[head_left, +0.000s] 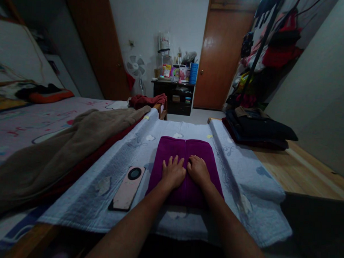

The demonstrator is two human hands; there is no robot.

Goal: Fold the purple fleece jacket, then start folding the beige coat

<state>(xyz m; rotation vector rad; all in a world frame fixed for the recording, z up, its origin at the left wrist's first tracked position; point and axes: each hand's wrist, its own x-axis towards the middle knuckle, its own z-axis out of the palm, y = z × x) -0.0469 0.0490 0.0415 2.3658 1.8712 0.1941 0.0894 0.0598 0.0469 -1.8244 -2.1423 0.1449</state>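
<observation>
A purple garment point(171, 147), folded into a neat rectangle with a zip down its middle, lies on a pale blue patterned cloth point(185, 223). My left hand point(174, 172) rests palm down on its left half, fingers spread. Just right of the zip, my right hand point(198, 170) also lies on the garment, its fingers closer together and slightly bent. Neither hand grips the fabric. To the left on the cloth is a pink phone point(126, 193) with a round black camera ring, its back facing up.
A pile of folded dark clothes point(256, 126) sits on the wooden board point(275, 166) at right. On the left, a brown blanket point(84, 141) covers part of a bed point(45, 115). Farther back stand a fan point(136, 65) and a dark cabinet point(173, 95).
</observation>
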